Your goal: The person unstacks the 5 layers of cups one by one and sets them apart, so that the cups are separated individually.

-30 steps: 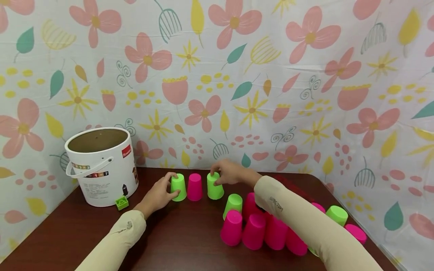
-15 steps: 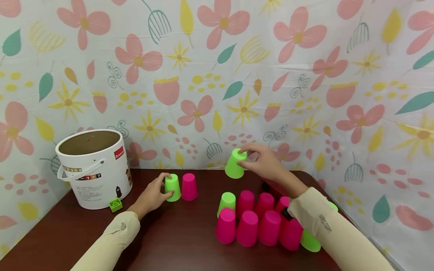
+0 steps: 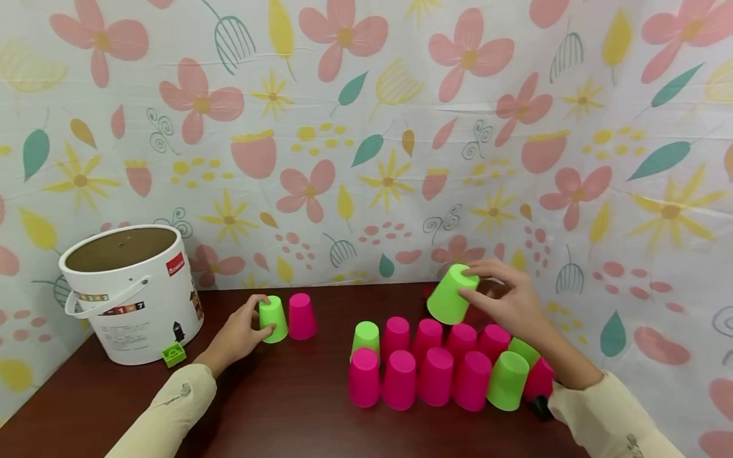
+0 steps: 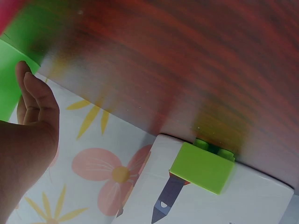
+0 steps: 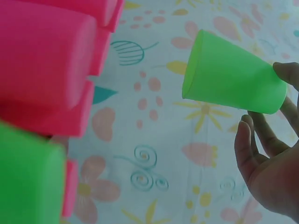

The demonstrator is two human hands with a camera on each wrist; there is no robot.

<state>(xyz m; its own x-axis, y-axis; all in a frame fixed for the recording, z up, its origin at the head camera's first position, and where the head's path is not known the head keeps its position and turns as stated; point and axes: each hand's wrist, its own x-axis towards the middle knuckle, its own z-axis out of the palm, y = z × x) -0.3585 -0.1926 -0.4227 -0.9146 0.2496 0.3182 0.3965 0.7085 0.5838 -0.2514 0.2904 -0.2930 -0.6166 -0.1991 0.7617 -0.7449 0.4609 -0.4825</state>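
Note:
My left hand (image 3: 236, 334) grips a light green cup (image 3: 275, 321) between thumb and fingers; it stands upside down on the table. Just to its right is a pink cup (image 3: 301, 316), also upside down. Up in the air over the back row, my right hand (image 3: 512, 299) pinches another green cup (image 3: 449, 298) near its closed end, mouth tilted down and to the left. The right wrist view shows that raised cup (image 5: 231, 72) with thumb and fingertips at its base. Below it stand two rows of upturned cups, mostly pink (image 3: 436, 376), with a few green (image 3: 508, 380).
A white bucket (image 3: 137, 337) with a handle stands at the left, a green toy block (image 3: 174, 354) against its front. A floral cloth (image 3: 366, 210) hangs behind the dark wooden table (image 3: 275, 407). A black object (image 3: 540, 407) lies by the right-hand cups.
My right hand has lifted its green cup from beside the pink one and carried it right, over the rows, tilting it. My left hand stays on its cup. The head view has turned right.

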